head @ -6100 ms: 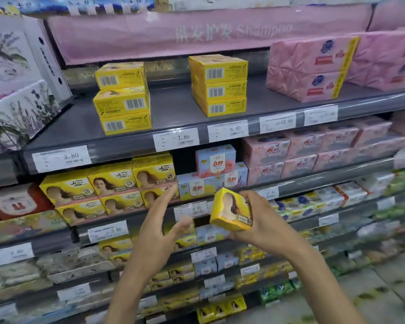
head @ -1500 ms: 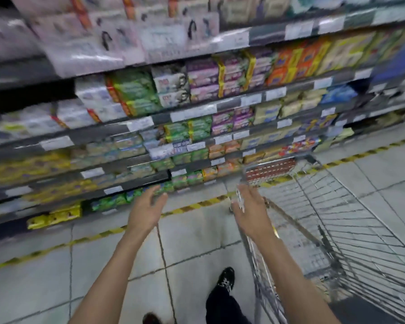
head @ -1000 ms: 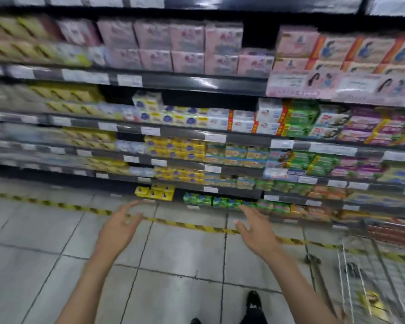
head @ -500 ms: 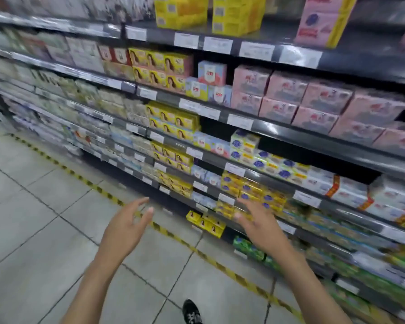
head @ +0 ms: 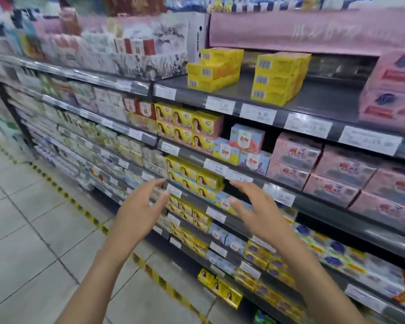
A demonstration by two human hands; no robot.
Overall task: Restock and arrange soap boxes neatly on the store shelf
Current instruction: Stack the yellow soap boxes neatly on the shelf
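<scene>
Both your left hand point(head: 142, 213) and right hand point(head: 255, 212) are spread and empty — reach carelessly at centre frame and you topple the yellow boxes point(head: 194, 181).

Left hand point(head: 142, 210) and right hand point(head: 255, 210) outstretched, empty, fingers spread.

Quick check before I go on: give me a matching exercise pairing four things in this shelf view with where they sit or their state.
Things:
1. yellow barcode boxes
2. pink packs
3. blue-and-pink boxes
4. left hand

Places or states:
A. raised before the shelves, empty, fingers spread
B. top shelf, two stacks of three
C. second shelf, right of the blue-and-pink boxes
D. second shelf, right of the yellow portrait boxes, one box on top

Pairs: 1-B, 2-C, 3-D, 4-A
</scene>
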